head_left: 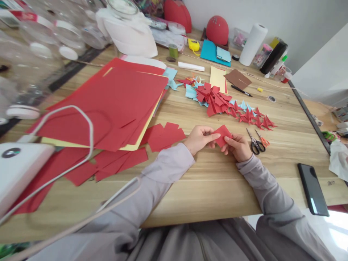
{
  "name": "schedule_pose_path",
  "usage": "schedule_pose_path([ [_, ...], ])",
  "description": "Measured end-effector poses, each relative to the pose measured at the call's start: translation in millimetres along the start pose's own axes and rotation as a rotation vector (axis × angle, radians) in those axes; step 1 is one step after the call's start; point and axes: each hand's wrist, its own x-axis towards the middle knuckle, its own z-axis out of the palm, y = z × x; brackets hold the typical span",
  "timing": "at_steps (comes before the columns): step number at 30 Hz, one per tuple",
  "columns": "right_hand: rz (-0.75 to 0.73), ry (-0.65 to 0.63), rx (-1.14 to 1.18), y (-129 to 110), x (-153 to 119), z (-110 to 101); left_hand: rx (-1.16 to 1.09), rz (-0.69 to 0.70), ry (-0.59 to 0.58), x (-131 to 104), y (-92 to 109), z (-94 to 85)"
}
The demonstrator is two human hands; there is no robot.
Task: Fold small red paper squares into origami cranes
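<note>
Jars [69, 35], contents blurred, sit left of fingers [212, 137] holding red paper [223, 133].

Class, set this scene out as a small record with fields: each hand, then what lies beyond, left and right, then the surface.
Left hand: grips the left side of a small red paper square
Right hand: grips its right side
Beyond: pile of folded red and light-blue paper shapes
Left: stack of large flat red paper sheets
Right: black-handled scissors, orange-handled scissors, black rectangular phone
Surface: wood-grain tabletop
</note>
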Motion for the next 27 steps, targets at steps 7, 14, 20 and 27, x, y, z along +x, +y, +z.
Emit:
schedule_pose_path([
  [7, -0.046, -0.111, -0.122, 1.4, -3.4, -1.9, -0.071, 0.021, 0.099, 4.0, -5.6, 0.6],
  [14, -0.107, -0.048, -0.044, 4.9, -0.4, 0.7, 0.089, 0.011, -0.107, -0.8, -0.7, 2.0],
  [20, -0.165, -0.012, -0.066, 6.7, 0.4, 0.8, 0.121, 0.003, -0.112, -0.4, -2.3, 1.4],
  [27, -0.189, 0.031, -0.144, 5.9, 0.3, 5.2, 0.113, 0.001, -0.113, 2.7, -3.6, 0.9],
])
